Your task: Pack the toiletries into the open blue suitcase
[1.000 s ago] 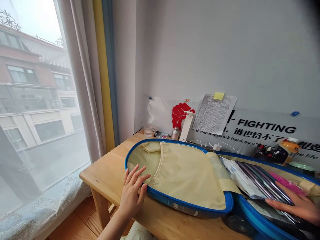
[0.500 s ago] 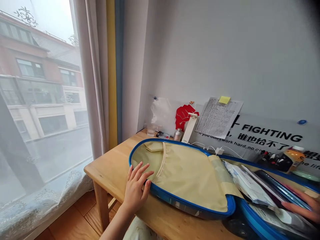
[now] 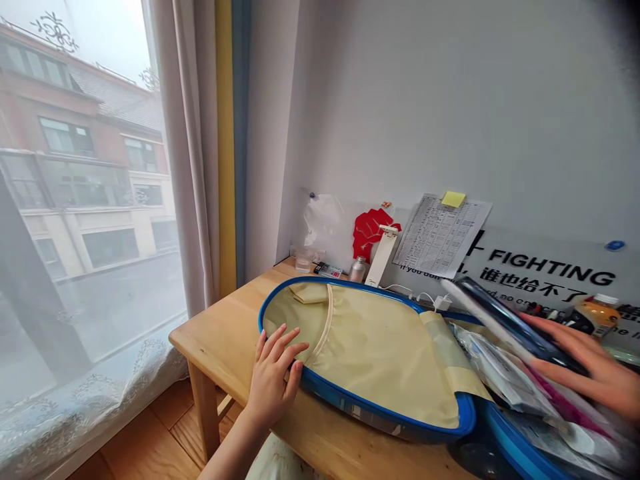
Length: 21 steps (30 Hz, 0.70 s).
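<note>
Only the head view here, looking down at a wooden table (image 3: 220, 340) pushed into the corner by the window. A blue-rimmed suitcase (image 3: 380, 405) lies open on it, and the near half shows its cream lining (image 3: 380, 347) with a pale zip seam curving across. The left hand (image 3: 273, 377) is flat and wide, fingers spread, resting on the lining at the front left corner with the palm over the blue rim, so it's pressing rather than gripping anything. Over on the right, the other half of the case is stuffed with a pile of clear-wrapped packets (image 3: 495, 373). The right hand (image 3: 595, 370) comes in from the right edge with its fingers stretched long across a dark glossy packet (image 3: 500, 317), which is tilted up above the pile with its far end pointing toward the wall. It's blurry and the thumb is hidden, so honestly I can't tell if the hand is actually clamped on it or just lying along it. Behind the case there's a white charger (image 3: 441, 303), a small metal bottle (image 3: 357, 269), a glass (image 3: 303, 259) in the corner and an orange bottle (image 3: 593, 313) far right. On the wall are a red fist cutout (image 3: 369, 230), a printed sheet (image 3: 437, 237) with a yellow sticky note (image 3: 453, 199), and a banner (image 3: 550, 267) reading FIGHTING. A pale curtain (image 3: 185, 153) hangs to the left.
</note>
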Each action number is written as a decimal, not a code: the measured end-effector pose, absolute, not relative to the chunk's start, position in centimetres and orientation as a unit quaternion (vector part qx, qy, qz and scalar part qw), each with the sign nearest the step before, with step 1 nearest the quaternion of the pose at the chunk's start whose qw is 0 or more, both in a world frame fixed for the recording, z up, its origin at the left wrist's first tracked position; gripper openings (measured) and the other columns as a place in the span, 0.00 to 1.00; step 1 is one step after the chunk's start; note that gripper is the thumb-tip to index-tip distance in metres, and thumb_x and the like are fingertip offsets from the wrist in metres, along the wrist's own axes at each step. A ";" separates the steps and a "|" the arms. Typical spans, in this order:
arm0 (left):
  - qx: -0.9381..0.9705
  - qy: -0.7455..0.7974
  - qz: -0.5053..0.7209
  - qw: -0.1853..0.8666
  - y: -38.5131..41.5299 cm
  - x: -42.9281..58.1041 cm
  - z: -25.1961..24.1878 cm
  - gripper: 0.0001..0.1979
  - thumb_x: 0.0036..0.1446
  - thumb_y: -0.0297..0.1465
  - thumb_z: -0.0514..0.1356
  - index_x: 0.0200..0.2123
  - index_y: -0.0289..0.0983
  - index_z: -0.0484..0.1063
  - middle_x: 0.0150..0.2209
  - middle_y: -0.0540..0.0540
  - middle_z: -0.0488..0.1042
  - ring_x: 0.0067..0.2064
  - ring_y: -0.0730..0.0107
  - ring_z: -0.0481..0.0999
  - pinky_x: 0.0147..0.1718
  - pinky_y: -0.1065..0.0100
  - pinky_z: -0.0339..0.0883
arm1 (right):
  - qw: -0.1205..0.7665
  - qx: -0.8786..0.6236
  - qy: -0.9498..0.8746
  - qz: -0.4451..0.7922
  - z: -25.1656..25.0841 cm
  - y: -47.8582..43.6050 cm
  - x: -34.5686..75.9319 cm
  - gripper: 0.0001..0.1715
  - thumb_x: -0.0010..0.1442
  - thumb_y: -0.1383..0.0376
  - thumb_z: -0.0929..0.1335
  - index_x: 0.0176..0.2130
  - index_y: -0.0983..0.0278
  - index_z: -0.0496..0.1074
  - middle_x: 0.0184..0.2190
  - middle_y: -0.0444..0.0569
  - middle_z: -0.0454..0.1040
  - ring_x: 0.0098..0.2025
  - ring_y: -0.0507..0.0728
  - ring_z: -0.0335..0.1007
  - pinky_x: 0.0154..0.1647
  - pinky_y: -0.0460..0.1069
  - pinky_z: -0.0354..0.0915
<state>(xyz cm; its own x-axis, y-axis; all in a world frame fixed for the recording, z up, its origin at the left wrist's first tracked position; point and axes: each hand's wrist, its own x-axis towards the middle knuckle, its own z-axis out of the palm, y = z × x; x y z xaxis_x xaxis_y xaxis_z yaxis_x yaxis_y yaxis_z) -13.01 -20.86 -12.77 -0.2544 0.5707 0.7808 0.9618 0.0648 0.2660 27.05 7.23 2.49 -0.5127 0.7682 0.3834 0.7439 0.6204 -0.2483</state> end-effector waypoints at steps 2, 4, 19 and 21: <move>-0.559 -0.687 -0.394 0.246 -20.9 -13.0 -12.8 0.15 0.64 0.31 0.50 0.48 0.45 0.73 0.56 0.46 0.72 0.63 0.57 0.63 0.64 0.47 0.46 | 0.215 -0.383 -0.898 0.021 2.4 5.9 22.7 0.48 0.53 0.37 0.59 0.65 0.54 0.58 0.66 0.57 0.53 0.67 0.68 0.49 0.65 0.58 0.51; -0.559 -0.686 -0.395 0.248 -20.9 -13.0 -12.9 0.15 0.64 0.32 0.50 0.49 0.44 0.73 0.57 0.46 0.72 0.63 0.58 0.63 0.64 0.48 0.46 | 0.171 -0.332 -0.927 0.023 2.3 3.8 17.9 0.45 0.52 0.40 0.61 0.64 0.54 0.58 0.67 0.52 0.51 0.67 0.68 0.49 0.67 0.60 0.50; -0.551 -0.697 -0.375 0.265 -20.6 -13.1 -13.3 0.22 0.65 0.32 0.49 0.61 0.42 0.62 0.65 0.44 0.61 0.68 0.57 0.52 0.65 0.49 0.46 | -0.115 -0.090 -0.973 0.181 -0.9 -5.0 3.2 0.28 0.65 0.52 0.57 0.59 0.55 0.67 0.66 0.50 0.55 0.67 0.63 0.47 0.67 0.63 0.47; -0.550 -0.699 -0.375 0.262 -20.7 -13.1 -13.2 0.22 0.65 0.33 0.49 0.61 0.43 0.64 0.65 0.44 0.61 0.68 0.56 0.53 0.64 0.48 0.47 | -0.114 -0.083 -0.973 0.185 -1.3 -4.7 3.1 0.27 0.67 0.55 0.54 0.59 0.54 0.68 0.67 0.48 0.53 0.68 0.61 0.45 0.68 0.62 0.45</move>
